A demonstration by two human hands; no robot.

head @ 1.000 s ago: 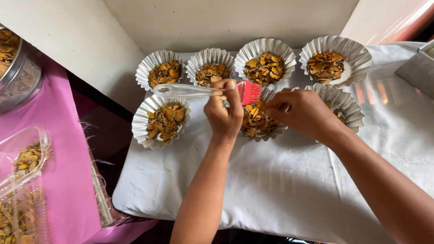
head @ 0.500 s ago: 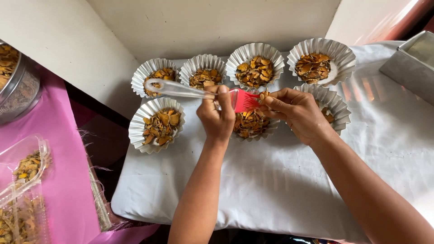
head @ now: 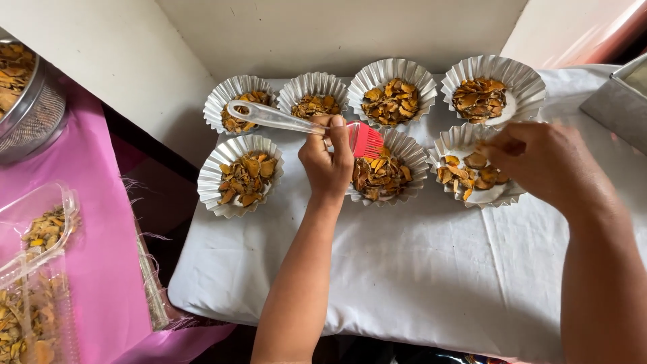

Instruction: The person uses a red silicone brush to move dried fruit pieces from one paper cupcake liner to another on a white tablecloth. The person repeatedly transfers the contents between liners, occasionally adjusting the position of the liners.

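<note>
Left hand clamped on a red-bristled silicone brush above the middle front foil cup; right hand, fingers pinched together, steadies the neighbouring foil cup. Light, even strokes would best keep the chips seated.

Our left hand hides part of middle foil cup; metal bowl, plastic trays, grey tin cut by edges.

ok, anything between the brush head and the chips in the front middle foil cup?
Nothing visible. The left hand holds the brush with its red head right over that cup; the right hand is at the next cup.
</note>
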